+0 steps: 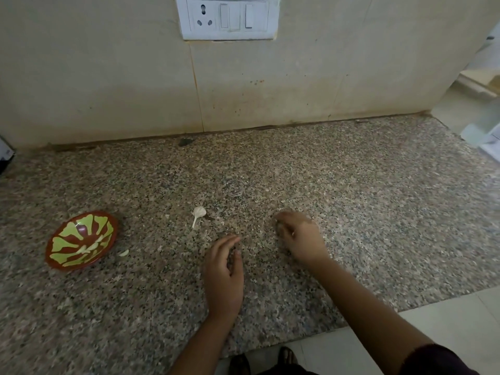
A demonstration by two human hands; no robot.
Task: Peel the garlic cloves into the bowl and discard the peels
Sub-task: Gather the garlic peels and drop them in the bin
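Nearest the camera, a dark sleeve [438, 358] covers the right forearm and pale floor tiles [460, 320] show beyond the edge of the speckled granite bench [378, 212]. The left hand [224, 269] hovers low over the stone with its fingers loosely spread and gently bent, holding nothing that can be seen. Just beyond it and apart from it, the right hand [300, 236] sits knuckles-up with its fingers curled down against the bench. It is blurred, so I cannot tell whether it pinches a scrap of peel or nothing at all.

Further out, between the hands and the wall, one garlic clove [199, 212] with a papery tail lies alone, seemingly unpeeled. Well to the left stands the brown-and-green bowl [69, 239] with a few peeled cloves [90, 248] resting in it, and a stray pale piece [124, 253] lies just beside its rim on the stone. Behind everything rises the stained tiled wall [108, 77] with a switch plate [227, 18].

By my reading, peeling is nearly finished and a new pick-up is in hand. The next move calls for reaching forward to the lone clove, pinching it firmly, and stripping its skin before dropping it into the bowl. The loose piece beside the bowl also needs sorting.
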